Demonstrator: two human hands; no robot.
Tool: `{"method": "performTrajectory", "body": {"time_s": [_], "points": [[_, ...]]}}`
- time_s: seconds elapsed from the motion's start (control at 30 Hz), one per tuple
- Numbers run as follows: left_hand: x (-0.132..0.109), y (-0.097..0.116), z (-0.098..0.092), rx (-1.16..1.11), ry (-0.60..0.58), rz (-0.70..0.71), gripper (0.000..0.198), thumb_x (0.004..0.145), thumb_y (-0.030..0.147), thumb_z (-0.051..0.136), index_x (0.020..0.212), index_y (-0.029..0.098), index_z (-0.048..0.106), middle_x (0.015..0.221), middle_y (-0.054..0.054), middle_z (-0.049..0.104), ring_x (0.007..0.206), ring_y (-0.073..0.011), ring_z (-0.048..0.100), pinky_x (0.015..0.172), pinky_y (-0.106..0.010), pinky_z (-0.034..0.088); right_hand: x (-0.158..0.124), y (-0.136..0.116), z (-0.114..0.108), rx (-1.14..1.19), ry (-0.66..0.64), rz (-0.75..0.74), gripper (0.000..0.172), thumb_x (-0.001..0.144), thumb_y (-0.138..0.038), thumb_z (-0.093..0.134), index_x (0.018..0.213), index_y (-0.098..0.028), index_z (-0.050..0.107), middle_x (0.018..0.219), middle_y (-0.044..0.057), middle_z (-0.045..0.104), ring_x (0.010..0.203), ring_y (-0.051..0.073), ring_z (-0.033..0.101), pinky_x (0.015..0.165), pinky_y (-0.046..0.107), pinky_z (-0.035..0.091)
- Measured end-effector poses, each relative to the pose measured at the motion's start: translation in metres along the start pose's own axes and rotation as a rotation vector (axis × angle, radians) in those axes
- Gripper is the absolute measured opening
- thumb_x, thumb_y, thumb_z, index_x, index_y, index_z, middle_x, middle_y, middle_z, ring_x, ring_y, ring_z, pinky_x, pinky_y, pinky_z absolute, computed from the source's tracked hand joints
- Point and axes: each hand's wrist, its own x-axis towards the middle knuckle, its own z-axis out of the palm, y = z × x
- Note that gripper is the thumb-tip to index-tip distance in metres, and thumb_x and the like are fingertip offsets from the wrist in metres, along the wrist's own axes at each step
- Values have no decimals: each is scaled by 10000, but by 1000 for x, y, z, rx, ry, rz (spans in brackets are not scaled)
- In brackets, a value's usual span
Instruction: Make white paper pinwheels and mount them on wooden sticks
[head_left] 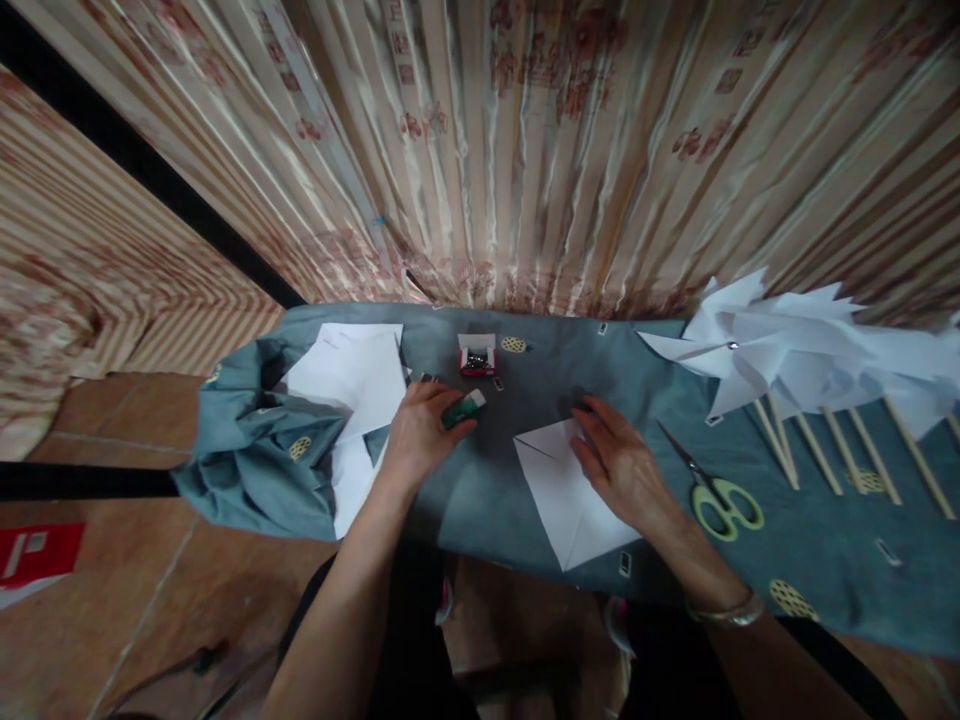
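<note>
My left hand [418,436] is closed around a green and white glue stick [463,407] just above the blue-grey cloth [487,500]. My right hand [616,460] lies with fingers stretched out on a white square of paper [564,500], which is turned like a diamond and shows fold lines. A small red box of pins [477,356] stands open behind the two hands.
Sheets of white paper [349,380] lie on the bunched cloth at left. Green-handled scissors [716,495] rest right of the square. Several white paper pinwheels on wooden sticks [787,360] lie at far right. A patterned curtain [525,150] hangs behind.
</note>
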Motion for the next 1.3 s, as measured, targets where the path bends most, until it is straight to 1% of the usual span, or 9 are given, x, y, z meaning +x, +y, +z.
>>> {"method": "performTrajectory", "body": {"time_s": [0.2, 0.3, 0.4, 0.5, 0.6, 0.73, 0.9, 1.13, 1.3], "points": [[-10, -1, 1, 68, -57, -46, 328, 789, 114, 672, 1115, 139, 698, 1077, -114, 694, 1085, -303, 597, 963, -441, 495, 0, -2, -2, 28, 13, 24, 370, 949, -298, 441, 1209, -116, 632, 1356, 209, 576, 1258, 337, 563, 1047, 526, 473], [-9, 7, 3, -100, -14, -53, 296, 831, 133, 623, 1117, 143, 698, 1045, -107, 694, 1020, -269, 614, 929, -423, 503, 3, -11, -8, 154, 73, 65, 354, 938, -316, 476, 1193, -142, 650, 1347, 186, 597, 1263, 322, 563, 1072, 528, 447], [-9, 28, 9, -501, -36, -95, 316, 864, 250, 620, 1162, 170, 688, 1066, -87, 687, 875, -198, 633, 783, -329, 528, 8, -24, -14, 449, 79, 221, 351, 892, -374, 579, 1172, -183, 672, 1284, 141, 652, 1194, 290, 610, 1029, 483, 486], [-11, 53, 19, -925, -202, -166, 377, 858, 357, 622, 1179, 169, 686, 1032, -75, 699, 752, -153, 634, 666, -272, 517, 12, -34, -17, 939, -37, 455, 402, 786, -461, 707, 1108, -221, 705, 1115, 84, 731, 1004, 245, 686, 884, 402, 556], [-13, 72, 27, -1128, -364, -201, 408, 828, 397, 654, 1155, 158, 705, 890, -56, 718, 665, -134, 619, 620, -259, 508, 15, -39, -17, 1364, -147, 599, 378, 691, -488, 790, 948, -214, 751, 921, 43, 768, 844, 203, 700, 827, 355, 558], [-12, 81, 33, -1161, -384, -274, 389, 746, 395, 734, 1073, 184, 726, 874, -41, 737, 702, -152, 648, 630, -272, 536, 18, -39, -22, 1589, -119, 745, 347, 637, -430, 850, 890, -208, 766, 786, 13, 755, 695, 155, 672, 701, 296, 561], [-9, 82, 38, -1163, -325, -341, 391, 671, 367, 781, 1012, 185, 719, 888, -36, 753, 747, -182, 694, 683, -323, 586, 21, -35, -26, 1593, 18, 819, 299, 610, -420, 870, 796, -208, 771, 831, 26, 760, 677, 124, 639, 575, 215, 521], [-8, 77, 36, -1150, -352, -327, 384, 704, 387, 762, 1007, 155, 720, 865, -62, 753, 765, -195, 710, 720, -341, 587, 19, -23, -29, 1604, 26, 843, 315, 635, -406, 872, 850, -211, 750, 797, -5, 753, 675, 96, 661, 604, 185, 546], [-9, 47, 26, -788, -142, -246, 408, 750, 417, 714, 1066, 159, 711, 966, -74, 734, 737, -171, 676, 688, -310, 561, 15, -3, -41, 1559, 186, 877, 346, 669, -503, 834, 758, -204, 682, 643, -40, 686, 560, 78, 630, 530, 171, 538]]}}
